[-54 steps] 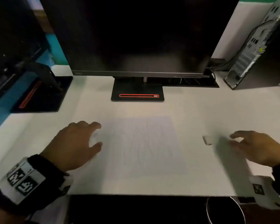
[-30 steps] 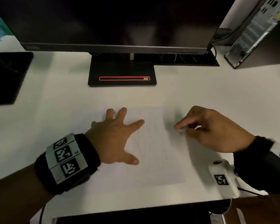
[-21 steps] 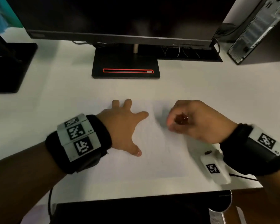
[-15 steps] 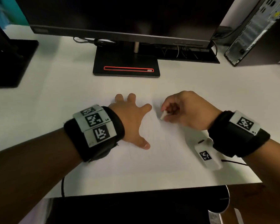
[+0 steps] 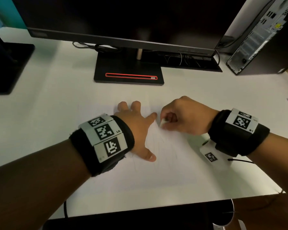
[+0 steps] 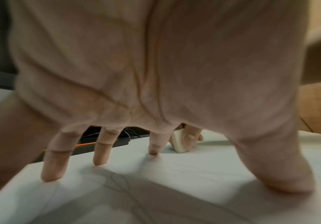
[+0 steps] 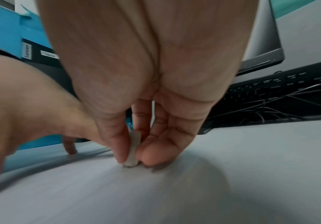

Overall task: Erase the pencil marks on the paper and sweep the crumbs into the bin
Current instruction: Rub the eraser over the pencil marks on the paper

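A white sheet of paper (image 5: 163,165) with faint pencil scribbles lies on the white desk (image 5: 53,117). My left hand (image 5: 136,128) presses flat on the sheet's left part, fingers spread and straight; the fingertips (image 6: 52,174) touch the paper (image 6: 156,189). My right hand (image 5: 181,117) pinches a small white eraser (image 5: 163,122) between thumb and fingers, its lower end on the sheet's upper middle, just right of my left index finger. The eraser (image 7: 133,148) stands upright on the paper (image 7: 156,189) in the right wrist view, and the eraser (image 6: 179,142) also shows past my left fingers.
A monitor stand (image 5: 128,73) sits behind the paper, under a dark screen. A computer tower (image 5: 263,34) stands at the back right, a second black base (image 5: 5,67) at the left. The rim of a bin (image 5: 232,211) shows below the desk's front right edge.
My right hand picked up the eraser from the desk at the right and brought it onto the paper. My left hand slid onto the sheet and now presses it flat.
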Demonstrator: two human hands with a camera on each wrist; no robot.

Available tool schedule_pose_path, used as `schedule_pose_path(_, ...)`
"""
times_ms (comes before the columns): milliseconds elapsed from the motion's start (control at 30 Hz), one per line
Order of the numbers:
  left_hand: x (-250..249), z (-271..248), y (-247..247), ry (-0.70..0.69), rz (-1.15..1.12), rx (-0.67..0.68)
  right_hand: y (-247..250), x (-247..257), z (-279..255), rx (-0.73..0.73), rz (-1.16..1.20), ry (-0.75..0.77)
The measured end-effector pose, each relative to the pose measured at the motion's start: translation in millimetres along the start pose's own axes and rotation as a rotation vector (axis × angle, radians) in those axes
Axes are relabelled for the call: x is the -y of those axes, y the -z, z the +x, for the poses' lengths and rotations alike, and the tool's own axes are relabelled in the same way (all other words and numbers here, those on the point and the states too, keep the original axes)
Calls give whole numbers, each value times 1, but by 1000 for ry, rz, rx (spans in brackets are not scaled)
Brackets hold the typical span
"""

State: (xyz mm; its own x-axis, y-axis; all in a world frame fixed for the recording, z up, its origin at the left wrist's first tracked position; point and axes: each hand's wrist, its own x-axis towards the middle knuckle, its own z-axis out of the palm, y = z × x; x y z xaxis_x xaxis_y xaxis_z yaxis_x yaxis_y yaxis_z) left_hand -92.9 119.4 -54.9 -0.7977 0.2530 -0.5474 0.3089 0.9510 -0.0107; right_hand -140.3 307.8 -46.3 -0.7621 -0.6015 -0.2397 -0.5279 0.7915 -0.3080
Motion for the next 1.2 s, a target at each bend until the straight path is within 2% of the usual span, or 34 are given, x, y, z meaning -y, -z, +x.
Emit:
schedule_pose_path(167,0,1,0,-3,19,-2,3,-9,10,-83,-23,-92)
schedule_pose_path(300,0,1,-2,4,12,-3,-1,4,3,29,-1,-41)
schedule_pose_path(467,0,2,-2,2,25,-13,8,-8,10,-56,-26,-141)
schedule_pose_path(600,1,3,0,6,27,-4,2,5,5,80,-26,-102)
schedule_pose_path(733,0,4,2,7,48,7,10,-13,13,-32,-16,-238)
schedule_pose_path(867,0,4,2,11,44,21,0,-2,9,90,4,-189)
schedule_pose_path(1000,-1,5,3,2,49,16,7,-14,13,-6,58,-293)
schedule_pose_path(1133,0,4,4,12,36,32,-3,-2,13,93,104,-251)
schedule_pose_path(1200,-1,4,4,14,39,29,2,-9,15,73,172,-311)
